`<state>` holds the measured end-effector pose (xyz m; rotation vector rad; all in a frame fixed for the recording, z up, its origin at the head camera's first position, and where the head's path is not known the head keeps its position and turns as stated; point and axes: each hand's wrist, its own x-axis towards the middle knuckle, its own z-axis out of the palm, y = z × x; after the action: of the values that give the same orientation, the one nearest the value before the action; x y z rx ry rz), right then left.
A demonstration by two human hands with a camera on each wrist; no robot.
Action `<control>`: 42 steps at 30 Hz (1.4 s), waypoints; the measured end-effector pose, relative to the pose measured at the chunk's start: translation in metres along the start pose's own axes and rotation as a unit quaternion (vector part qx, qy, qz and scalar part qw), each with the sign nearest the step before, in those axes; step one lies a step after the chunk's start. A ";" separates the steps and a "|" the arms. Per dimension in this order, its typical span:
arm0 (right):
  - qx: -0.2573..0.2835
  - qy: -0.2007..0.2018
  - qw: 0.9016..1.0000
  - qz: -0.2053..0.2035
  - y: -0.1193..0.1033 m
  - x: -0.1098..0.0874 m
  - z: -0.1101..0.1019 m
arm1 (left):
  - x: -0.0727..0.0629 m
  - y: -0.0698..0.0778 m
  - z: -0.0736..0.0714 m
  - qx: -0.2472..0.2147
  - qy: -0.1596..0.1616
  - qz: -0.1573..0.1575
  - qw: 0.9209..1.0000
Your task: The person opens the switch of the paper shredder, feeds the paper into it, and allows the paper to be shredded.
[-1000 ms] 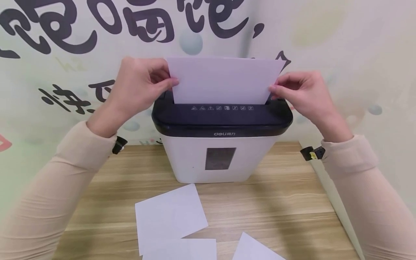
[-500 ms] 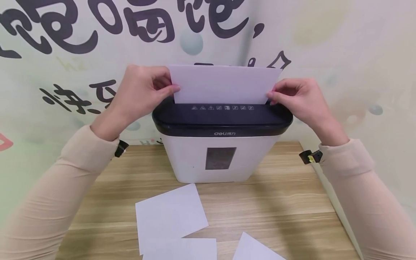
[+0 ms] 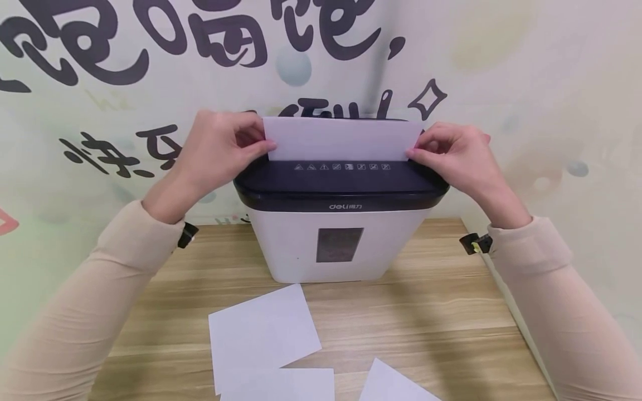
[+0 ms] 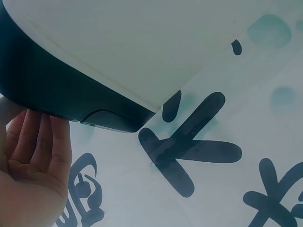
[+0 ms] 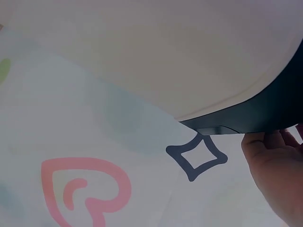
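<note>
Paper stands in the shredder at six o'clock, exposed strip running nine to three, left hand pinching its nine-o'clock edge, right hand its three-o'clock, neither nearer.

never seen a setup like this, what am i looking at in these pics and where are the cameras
There's no robot here, just a person's two bare hands. The wide picture comes from a camera on the head, looking forward and down. The other two come from cameras on the wrists; there the machine appears upside down.

The left hand and right hand each pinch one side of an upright white sheet, its lower edge inside the dark top of what looks like a paper shredder. On the wooden table in front lie three more pieces of paper, two of them overlapping.
</note>
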<state>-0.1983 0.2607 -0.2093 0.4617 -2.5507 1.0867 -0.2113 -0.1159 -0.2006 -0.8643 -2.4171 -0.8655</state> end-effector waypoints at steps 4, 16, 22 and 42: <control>-0.001 -0.004 1.000 0.002 -0.001 0.000 0.001 | -0.002 -0.001 0.000 -0.003 0.003 -0.007 1.000; 0.002 -0.006 1.000 0.000 0.000 0.001 0.002 | -0.003 -0.002 0.000 -0.013 0.001 -0.013 1.000; -0.001 -0.005 1.000 -0.001 -0.001 0.001 0.002 | -0.004 -0.002 -0.001 -0.016 0.003 -0.012 1.000; 0.069 0.039 0.997 0.015 0.015 -0.029 -0.026 | -0.039 -0.009 -0.023 0.007 0.057 -0.032 0.998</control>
<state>-0.1745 0.2945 -0.2141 0.4066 -2.4321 1.2722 -0.1858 -0.1525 -0.2101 -0.7162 -2.3599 -0.8940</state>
